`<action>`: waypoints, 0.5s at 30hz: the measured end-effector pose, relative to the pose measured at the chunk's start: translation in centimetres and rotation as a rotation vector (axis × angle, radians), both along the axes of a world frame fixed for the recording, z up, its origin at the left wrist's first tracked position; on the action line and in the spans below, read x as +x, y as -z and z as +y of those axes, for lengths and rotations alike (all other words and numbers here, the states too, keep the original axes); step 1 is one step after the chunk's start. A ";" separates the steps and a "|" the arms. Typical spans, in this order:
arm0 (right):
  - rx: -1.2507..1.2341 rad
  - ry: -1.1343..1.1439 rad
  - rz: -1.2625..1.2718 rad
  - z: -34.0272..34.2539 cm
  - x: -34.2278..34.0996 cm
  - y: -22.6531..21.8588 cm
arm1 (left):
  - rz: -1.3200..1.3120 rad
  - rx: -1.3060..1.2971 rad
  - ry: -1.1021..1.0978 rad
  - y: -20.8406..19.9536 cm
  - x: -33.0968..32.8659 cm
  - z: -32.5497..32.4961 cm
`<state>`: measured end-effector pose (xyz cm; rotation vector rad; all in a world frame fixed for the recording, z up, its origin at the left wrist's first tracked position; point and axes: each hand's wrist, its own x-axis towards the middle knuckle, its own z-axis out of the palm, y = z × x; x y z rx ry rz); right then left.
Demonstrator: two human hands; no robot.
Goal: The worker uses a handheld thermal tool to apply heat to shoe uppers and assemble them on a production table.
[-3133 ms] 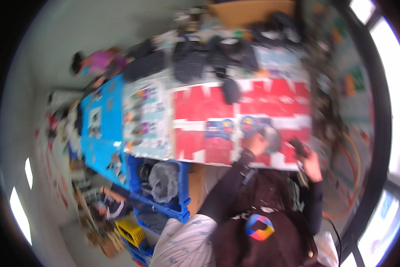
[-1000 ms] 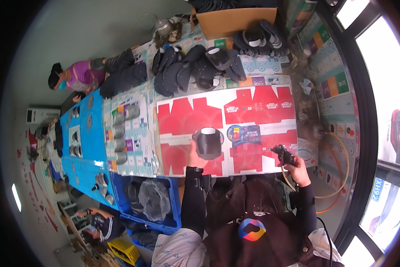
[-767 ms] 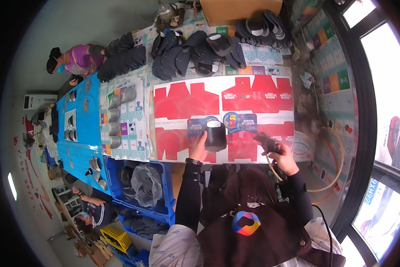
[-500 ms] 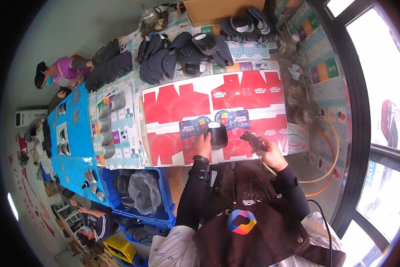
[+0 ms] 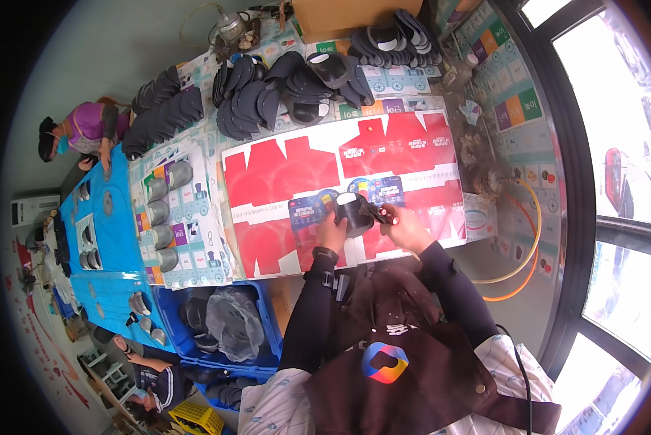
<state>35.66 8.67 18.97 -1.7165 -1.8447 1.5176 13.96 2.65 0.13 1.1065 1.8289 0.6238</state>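
A black curved cap-like piece (image 5: 359, 222) with a white patch on top is held by my left hand (image 5: 330, 236), its fingers wrapped round the left side. My right hand (image 5: 408, 230) grips a dark spray gun (image 5: 375, 212), whose front end is right at the piece's right edge. Whether the two touch, I cannot tell. Both hands are above a red-and-white printed cardboard sheet (image 5: 282, 174) on the table. Two blue printed cards (image 5: 307, 212) show on the sheet around the piece.
Stacks of dark curved pads (image 5: 249, 109) line the table's far side, before a cardboard box (image 5: 354, 18). Grey caps (image 5: 159, 212) sit in a row at left. Below them is a blue crate (image 5: 271, 326). Hoses (image 5: 534, 246) loop at right. Two people work by the blue table (image 5: 115, 283).
My right hand has brought the spray gun left, up to the black piece. My left hand keeps hold of the piece. The whole view has shifted slightly.
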 end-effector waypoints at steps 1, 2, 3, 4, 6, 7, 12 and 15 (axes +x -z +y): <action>0.001 -0.002 -0.003 0.0 -0.1 0.2 | 0.040 0.011 0.041 0.2 -0.3 0.2; -0.017 0.019 -0.010 0.1 0.1 0.3 | 0.034 0.011 0.045 0.0 -0.2 0.7; -0.036 0.040 -0.016 0.2 0.2 0.5 | -0.016 -0.001 0.073 -0.3 -0.1 1.1; -0.035 0.043 -0.021 0.1 0.2 0.7 | -0.065 -0.014 0.100 -0.6 0.0 1.4; -0.021 -0.024 -0.054 0.1 -0.7 0.1 | -0.053 0.035 0.041 0.0 -0.4 0.8; -0.021 -0.033 -0.051 0.2 -1.2 0.2 | -0.041 0.083 -0.010 0.3 -0.7 0.4; 0.084 0.023 -0.076 0.7 -0.6 1.6 | -0.176 0.046 -0.096 -1.5 -0.2 0.8; 0.048 0.008 -0.089 0.1 -0.3 1.1 | -0.201 0.032 -0.151 -2.3 0.2 0.7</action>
